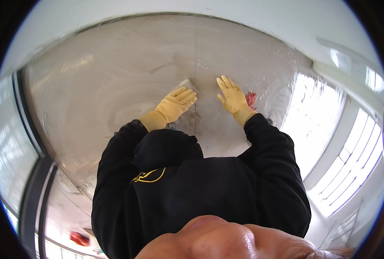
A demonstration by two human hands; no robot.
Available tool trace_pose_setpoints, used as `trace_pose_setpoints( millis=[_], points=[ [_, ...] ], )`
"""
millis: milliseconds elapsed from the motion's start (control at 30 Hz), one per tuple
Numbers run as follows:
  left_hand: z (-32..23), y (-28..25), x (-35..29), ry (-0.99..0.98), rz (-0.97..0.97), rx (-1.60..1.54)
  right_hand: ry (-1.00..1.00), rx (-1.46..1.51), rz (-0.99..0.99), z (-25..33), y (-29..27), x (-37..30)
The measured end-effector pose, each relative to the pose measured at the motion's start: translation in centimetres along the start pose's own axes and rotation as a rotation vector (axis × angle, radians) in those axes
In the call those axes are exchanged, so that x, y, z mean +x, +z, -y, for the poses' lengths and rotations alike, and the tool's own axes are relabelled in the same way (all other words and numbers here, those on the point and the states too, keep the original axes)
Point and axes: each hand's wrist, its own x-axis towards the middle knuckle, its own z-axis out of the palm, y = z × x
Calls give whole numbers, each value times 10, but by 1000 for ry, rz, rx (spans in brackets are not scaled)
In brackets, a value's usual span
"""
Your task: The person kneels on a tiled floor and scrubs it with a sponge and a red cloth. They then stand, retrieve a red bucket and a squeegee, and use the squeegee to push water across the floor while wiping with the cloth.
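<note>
Lying over a pale, flat pad (186, 82) on the wet grey floor (114, 56) in the head view, the left hand (174, 104) in a yellow rubber glove shows no clear grip, while the yellow-gloved right hand (234, 98) spreads open beside a crumpled red cloth (252, 101).

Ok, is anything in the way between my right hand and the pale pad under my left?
Nothing visible stands between your right hand and the pale pad, just streaked surface. Your left hand partly covers the pad.
</note>
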Motion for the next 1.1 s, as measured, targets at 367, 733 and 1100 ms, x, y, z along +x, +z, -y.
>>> trace_pose_setpoints(
  millis=[367,733,1100],
  points=[
    [8,92,65,-13,470,3,661,193,-128,-90,27,-76],
    [46,101,123,-277,460,451,212,16,42,-106,70,-139],
    [18,138,162,15,993,405,188,50,48,-220,185,-306]
  ],
)
